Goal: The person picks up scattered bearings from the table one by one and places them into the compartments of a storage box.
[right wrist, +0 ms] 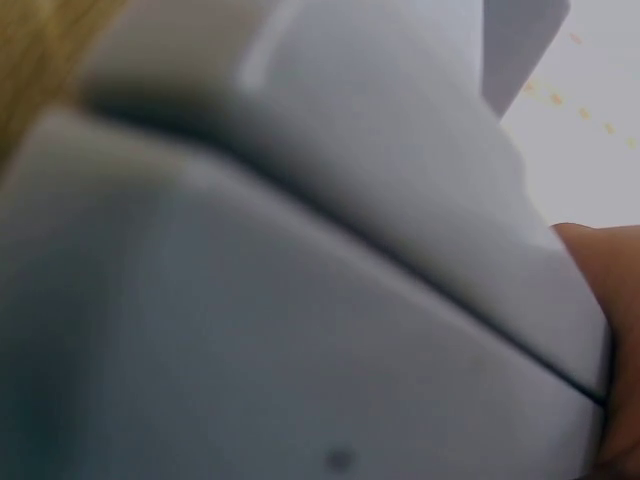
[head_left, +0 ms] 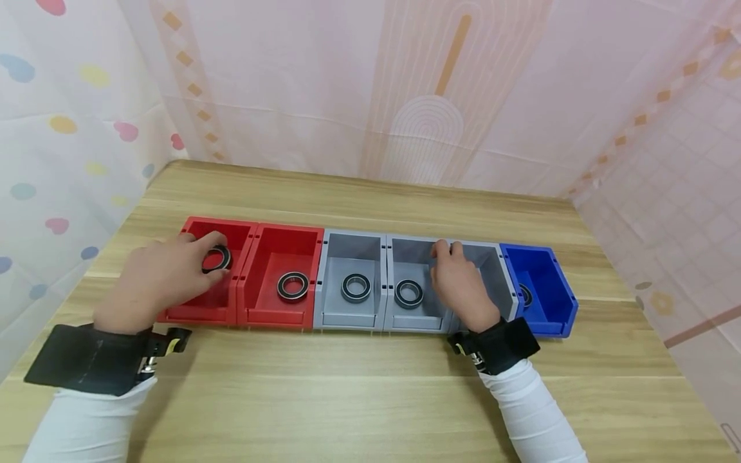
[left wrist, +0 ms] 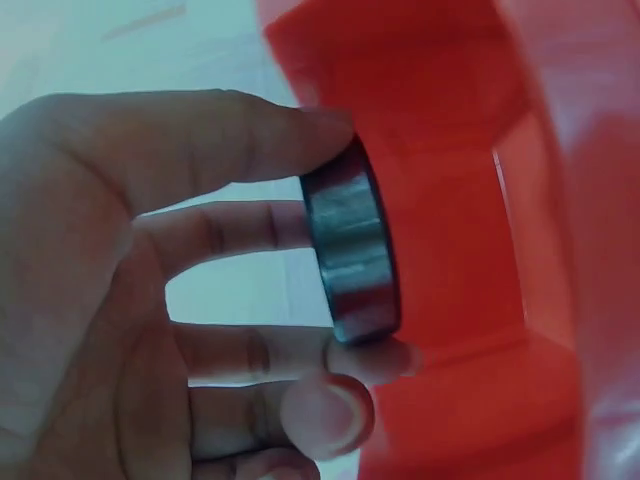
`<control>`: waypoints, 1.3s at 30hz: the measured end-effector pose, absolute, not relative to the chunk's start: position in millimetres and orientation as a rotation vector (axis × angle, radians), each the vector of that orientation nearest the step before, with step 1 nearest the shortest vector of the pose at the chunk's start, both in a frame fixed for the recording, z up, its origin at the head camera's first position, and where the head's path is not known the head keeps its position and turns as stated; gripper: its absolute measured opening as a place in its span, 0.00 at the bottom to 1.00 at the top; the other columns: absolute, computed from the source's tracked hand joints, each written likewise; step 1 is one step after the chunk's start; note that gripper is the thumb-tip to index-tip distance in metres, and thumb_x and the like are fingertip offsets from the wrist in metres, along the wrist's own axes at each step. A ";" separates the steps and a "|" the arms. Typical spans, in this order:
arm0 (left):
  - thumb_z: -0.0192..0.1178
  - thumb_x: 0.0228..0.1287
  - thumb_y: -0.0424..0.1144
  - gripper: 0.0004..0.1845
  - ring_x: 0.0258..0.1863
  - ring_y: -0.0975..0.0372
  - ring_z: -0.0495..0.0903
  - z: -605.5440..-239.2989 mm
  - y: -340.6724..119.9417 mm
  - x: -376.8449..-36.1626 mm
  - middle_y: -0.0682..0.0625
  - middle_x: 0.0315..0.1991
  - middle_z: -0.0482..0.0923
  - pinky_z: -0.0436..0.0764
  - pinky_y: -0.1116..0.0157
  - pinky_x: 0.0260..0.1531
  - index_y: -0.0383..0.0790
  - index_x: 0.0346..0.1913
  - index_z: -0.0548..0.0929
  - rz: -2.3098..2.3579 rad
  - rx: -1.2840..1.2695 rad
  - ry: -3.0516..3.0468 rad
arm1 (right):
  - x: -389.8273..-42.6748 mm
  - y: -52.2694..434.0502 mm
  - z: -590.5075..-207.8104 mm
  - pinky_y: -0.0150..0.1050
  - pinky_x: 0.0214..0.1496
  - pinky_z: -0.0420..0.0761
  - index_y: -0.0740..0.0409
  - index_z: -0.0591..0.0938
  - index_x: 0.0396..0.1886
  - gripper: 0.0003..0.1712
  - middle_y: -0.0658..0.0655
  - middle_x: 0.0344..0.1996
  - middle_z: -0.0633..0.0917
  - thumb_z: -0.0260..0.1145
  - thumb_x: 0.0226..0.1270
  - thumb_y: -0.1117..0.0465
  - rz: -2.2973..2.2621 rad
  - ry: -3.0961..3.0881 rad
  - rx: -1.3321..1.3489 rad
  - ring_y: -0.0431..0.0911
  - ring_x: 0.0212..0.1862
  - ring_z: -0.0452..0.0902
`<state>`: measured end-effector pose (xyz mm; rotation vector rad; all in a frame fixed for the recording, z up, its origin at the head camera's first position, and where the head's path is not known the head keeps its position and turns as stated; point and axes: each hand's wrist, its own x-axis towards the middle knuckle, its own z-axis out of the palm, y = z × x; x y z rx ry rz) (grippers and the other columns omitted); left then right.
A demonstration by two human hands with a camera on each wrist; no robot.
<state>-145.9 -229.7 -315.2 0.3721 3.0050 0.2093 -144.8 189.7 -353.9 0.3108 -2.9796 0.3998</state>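
My left hand (head_left: 164,270) pinches a ball bearing (head_left: 217,258) over the leftmost red bin (head_left: 199,315). In the left wrist view, thumb and fingertips grip the bearing (left wrist: 355,250) by its opposite edges, its smooth steel rim facing the camera. My right hand (head_left: 463,283) reaches over the wall between two grey bins, fingers bent down at their back part. Only a sliver of that hand (right wrist: 620,300) shows in the right wrist view, beside the grey bin walls (right wrist: 330,330). Its fingertips are hidden, so I cannot tell whether they hold something.
Single bearings lie in the second red bin (head_left: 292,286), the first grey bin (head_left: 356,287), the middle grey bin (head_left: 408,294) and the blue bin (head_left: 525,295). The bins stand side by side on a wooden table (head_left: 324,392). Patterned curtains hang behind and beside it.
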 end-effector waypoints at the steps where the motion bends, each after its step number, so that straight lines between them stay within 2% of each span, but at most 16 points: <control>1: 0.68 0.51 0.46 0.31 0.26 0.52 0.75 -316.4 -228.8 -146.3 0.40 0.31 0.75 0.76 0.54 0.20 0.36 0.57 0.72 0.203 0.379 2.999 | -144.9 189.5 -353.7 0.39 0.19 0.66 0.64 0.69 0.51 0.13 0.66 0.39 0.70 0.56 0.69 0.67 0.398 -2.983 0.310 0.50 0.17 0.65; 8: 0.70 0.48 0.40 0.33 0.27 0.51 0.74 -329.8 -225.4 -148.9 0.42 0.29 0.75 0.78 0.53 0.24 0.30 0.57 0.71 0.251 0.408 2.949 | -145.1 188.3 -354.4 0.39 0.19 0.67 0.63 0.69 0.51 0.13 0.65 0.39 0.70 0.55 0.69 0.66 0.405 -2.986 0.302 0.50 0.18 0.66; 16: 0.75 0.42 0.38 0.41 0.30 0.49 0.75 -343.9 -225.8 -149.5 0.38 0.33 0.78 0.79 0.45 0.33 0.24 0.60 0.69 0.297 0.433 2.942 | -144.4 186.4 -355.0 0.39 0.18 0.66 0.63 0.70 0.50 0.13 0.64 0.38 0.70 0.57 0.68 0.66 0.404 -2.979 0.302 0.50 0.17 0.65; 19: 0.76 0.40 0.38 0.43 0.28 0.51 0.75 -347.4 -227.6 -149.1 0.40 0.32 0.78 0.79 0.45 0.33 0.23 0.60 0.69 0.329 0.428 2.927 | -144.2 186.1 -354.5 0.38 0.17 0.66 0.64 0.71 0.49 0.12 0.64 0.37 0.70 0.57 0.68 0.67 0.396 -2.969 0.322 0.49 0.17 0.65; 25: 0.75 0.42 0.38 0.41 0.27 0.52 0.75 -350.6 -229.4 -148.6 0.42 0.30 0.78 0.79 0.46 0.31 0.24 0.60 0.69 0.330 0.420 2.923 | -142.6 185.7 -353.4 0.39 0.17 0.65 0.64 0.70 0.49 0.12 0.64 0.37 0.70 0.57 0.68 0.67 0.397 -2.958 0.331 0.49 0.17 0.64; 31: 0.75 0.42 0.37 0.40 0.30 0.49 0.74 -352.5 -231.4 -144.6 0.38 0.35 0.76 0.79 0.45 0.31 0.25 0.60 0.70 0.315 0.416 2.919 | -141.1 183.4 -354.7 0.39 0.18 0.66 0.63 0.70 0.50 0.12 0.65 0.38 0.70 0.57 0.68 0.67 0.416 -2.979 0.310 0.50 0.17 0.65; 35: 0.73 0.44 0.36 0.41 0.37 0.42 0.72 -355.1 -231.7 -141.8 0.31 0.40 0.72 0.80 0.45 0.31 0.24 0.61 0.67 0.348 0.387 2.890 | -141.2 182.4 -355.3 0.39 0.17 0.66 0.63 0.70 0.50 0.12 0.65 0.38 0.70 0.56 0.68 0.66 0.419 -2.984 0.312 0.50 0.17 0.65; 39: 0.72 0.45 0.34 0.40 0.40 0.39 0.70 -357.5 -229.4 -142.6 0.28 0.42 0.68 0.80 0.47 0.30 0.25 0.61 0.66 0.385 0.368 2.859 | -141.3 183.8 -354.9 0.39 0.17 0.65 0.63 0.70 0.50 0.12 0.65 0.38 0.70 0.56 0.68 0.66 0.413 -2.976 0.320 0.50 0.17 0.65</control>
